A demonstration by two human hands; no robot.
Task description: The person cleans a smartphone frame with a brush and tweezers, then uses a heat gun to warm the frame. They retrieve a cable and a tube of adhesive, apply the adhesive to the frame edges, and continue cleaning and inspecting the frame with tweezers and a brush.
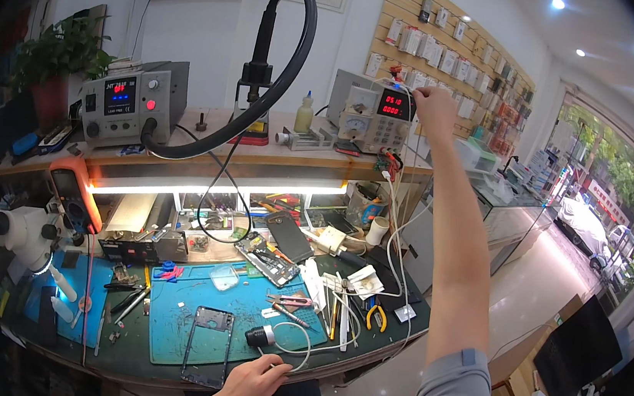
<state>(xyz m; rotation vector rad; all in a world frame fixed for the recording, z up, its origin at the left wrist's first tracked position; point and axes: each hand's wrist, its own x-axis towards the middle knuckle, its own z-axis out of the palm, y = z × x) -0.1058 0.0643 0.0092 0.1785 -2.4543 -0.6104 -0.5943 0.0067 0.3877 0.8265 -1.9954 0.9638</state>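
Note:
My left hand (pixel 256 377) is closed on a thin white cable (pixel 299 351) near the bench's front edge. Just above it lies a black cylindrical piece with a pale end (pixel 259 336). A bare phone frame (pixel 206 352) rests left of that hand on the blue mat (pixel 167 337). My right arm stretches up to the shelf, where my right hand (pixel 431 103) has its fingertips closed at the upper right corner of a power supply (pixel 382 131) with red digits, among white cords; what they pinch is too small to tell.
A rework station (pixel 122 108) with a looping black hose stands on the shelf (pixel 305 162). A microscope (pixel 16 232) and orange multimeter (pixel 74 192) are at left. Tools, yellow-handled pliers (pixel 375 318) and an opened phone (pixel 268 262) crowd the bench. Monitors (pixel 571 356) stand at lower right.

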